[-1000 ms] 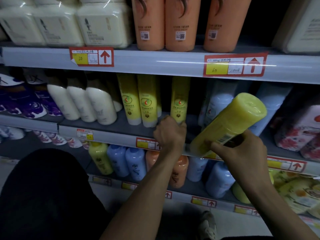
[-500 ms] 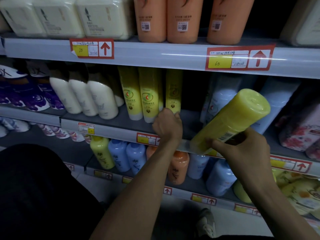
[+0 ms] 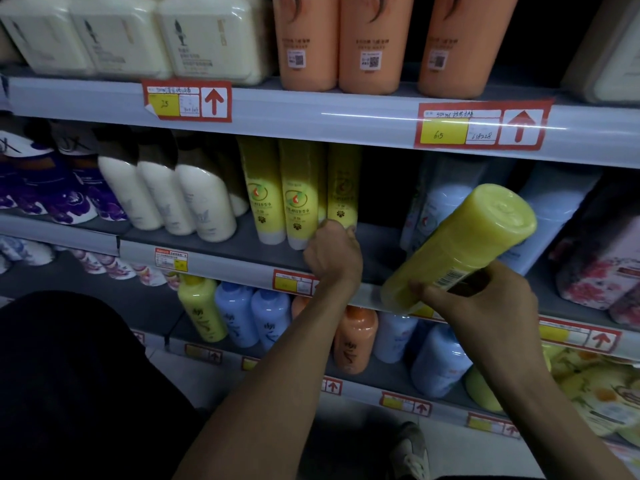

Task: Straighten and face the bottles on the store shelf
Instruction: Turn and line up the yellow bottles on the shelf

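Three tall yellow bottles stand close together on the middle shelf (image 3: 242,244). My left hand (image 3: 332,252) grips the base of the rightmost one (image 3: 343,188), which stands upright beside the other two yellow bottles (image 3: 298,195). My right hand (image 3: 485,303) holds a fourth yellow bottle (image 3: 460,247) tilted in the air in front of the shelf edge, its flat cap end pointing up and right toward me. A dark gap lies on the shelf between the yellow row and the pale blue bottles (image 3: 436,209).
Cream bottles with dark caps (image 3: 194,202) stand left of the yellow row. Orange bottles (image 3: 370,43) and cream tubs (image 3: 207,36) fill the top shelf. Blue, orange and yellow bottles (image 3: 270,317) sit on the lower shelf. Floral packs (image 3: 602,265) are at the right.
My left hand has slid the third yellow bottle leftward, closing its gap to the other two. The tilted bottle in my right hand has stayed about where it was.
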The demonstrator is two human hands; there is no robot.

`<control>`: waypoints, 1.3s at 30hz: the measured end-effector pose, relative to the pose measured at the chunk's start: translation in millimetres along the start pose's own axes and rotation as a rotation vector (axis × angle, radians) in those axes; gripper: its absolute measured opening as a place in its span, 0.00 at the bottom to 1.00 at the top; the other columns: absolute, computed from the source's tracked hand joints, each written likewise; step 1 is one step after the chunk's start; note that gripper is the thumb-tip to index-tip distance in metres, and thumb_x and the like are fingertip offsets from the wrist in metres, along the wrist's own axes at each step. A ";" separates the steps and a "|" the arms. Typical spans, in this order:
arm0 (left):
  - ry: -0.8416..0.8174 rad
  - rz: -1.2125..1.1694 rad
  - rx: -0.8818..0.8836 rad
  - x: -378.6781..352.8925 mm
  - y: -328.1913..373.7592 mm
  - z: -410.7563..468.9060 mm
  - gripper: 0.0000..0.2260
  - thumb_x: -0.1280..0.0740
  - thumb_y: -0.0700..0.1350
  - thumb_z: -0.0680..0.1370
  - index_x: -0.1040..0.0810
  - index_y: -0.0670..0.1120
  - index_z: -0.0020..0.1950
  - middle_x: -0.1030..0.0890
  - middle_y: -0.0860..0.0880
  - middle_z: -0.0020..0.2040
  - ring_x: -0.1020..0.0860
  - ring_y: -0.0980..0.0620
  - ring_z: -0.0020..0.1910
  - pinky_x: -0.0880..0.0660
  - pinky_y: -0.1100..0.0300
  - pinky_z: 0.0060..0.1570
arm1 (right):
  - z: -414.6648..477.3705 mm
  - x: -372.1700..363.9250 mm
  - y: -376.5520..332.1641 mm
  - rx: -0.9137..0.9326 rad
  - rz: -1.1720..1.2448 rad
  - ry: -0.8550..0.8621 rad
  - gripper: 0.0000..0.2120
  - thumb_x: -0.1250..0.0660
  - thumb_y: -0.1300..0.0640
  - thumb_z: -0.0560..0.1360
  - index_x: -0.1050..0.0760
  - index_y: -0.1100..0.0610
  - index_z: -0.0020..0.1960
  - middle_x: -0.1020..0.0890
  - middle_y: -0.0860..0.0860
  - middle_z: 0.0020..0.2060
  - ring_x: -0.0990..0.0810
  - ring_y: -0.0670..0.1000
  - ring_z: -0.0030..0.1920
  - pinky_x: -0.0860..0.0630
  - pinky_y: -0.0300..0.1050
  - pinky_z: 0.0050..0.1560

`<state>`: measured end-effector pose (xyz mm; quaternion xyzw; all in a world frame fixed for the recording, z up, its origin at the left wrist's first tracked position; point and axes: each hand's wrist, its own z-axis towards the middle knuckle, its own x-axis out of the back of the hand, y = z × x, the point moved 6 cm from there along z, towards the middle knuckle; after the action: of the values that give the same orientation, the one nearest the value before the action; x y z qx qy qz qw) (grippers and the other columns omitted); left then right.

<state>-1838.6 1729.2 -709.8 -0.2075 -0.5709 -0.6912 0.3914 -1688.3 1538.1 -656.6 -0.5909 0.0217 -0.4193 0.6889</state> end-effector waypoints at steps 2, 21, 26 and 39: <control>-0.001 0.001 -0.002 -0.9 -0.4 0.0 0.14 0.34 0.55 0.83 0.19 0.45 0.54 0.15 0.46 0.49 0.17 0.45 0.50 0.30 0.54 0.44 | 0.1 -0.1 -1.0 0.002 -0.007 -0.004 0.13 0.18 0.57 0.65 0.22 0.52 0.38 0.17 0.42 0.30 0.19 0.40 0.34 0.31 0.35 0.30; -0.490 -0.177 -0.175 11.4 -22.4 -2.1 0.03 0.29 0.47 0.77 0.17 0.49 0.46 0.16 0.51 0.43 0.18 0.52 0.43 0.21 0.57 0.40 | 13.4 -44.1 -27.0 0.143 -0.061 0.031 0.16 0.17 0.52 0.65 0.20 0.50 0.48 0.14 0.45 0.41 0.17 0.44 0.43 0.19 0.53 0.42; -0.527 -0.243 -0.241 27.7 -31.4 4.3 0.11 0.32 0.48 0.76 0.15 0.49 0.56 0.14 0.51 0.51 0.18 0.52 0.51 0.21 0.58 0.50 | 19.2 -58.6 -36.6 0.139 -0.027 0.029 0.19 0.17 0.52 0.65 0.20 0.50 0.52 0.15 0.45 0.43 0.17 0.46 0.44 0.17 0.55 0.45; -0.580 -0.364 -0.382 45.4 -40.6 4.1 0.10 0.32 0.40 0.79 0.17 0.48 0.59 0.16 0.55 0.45 0.18 0.59 0.47 0.23 0.63 0.44 | 35.3 -92.8 -33.1 0.142 -0.055 0.015 0.25 0.15 0.51 0.64 0.19 0.50 0.58 0.13 0.42 0.49 0.16 0.42 0.51 0.17 0.51 0.51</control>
<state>-1898.4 1721.1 -700.9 -0.3585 -0.5463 -0.7559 0.0392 -1748.1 1623.8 -661.6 -0.5379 -0.0192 -0.4428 0.7171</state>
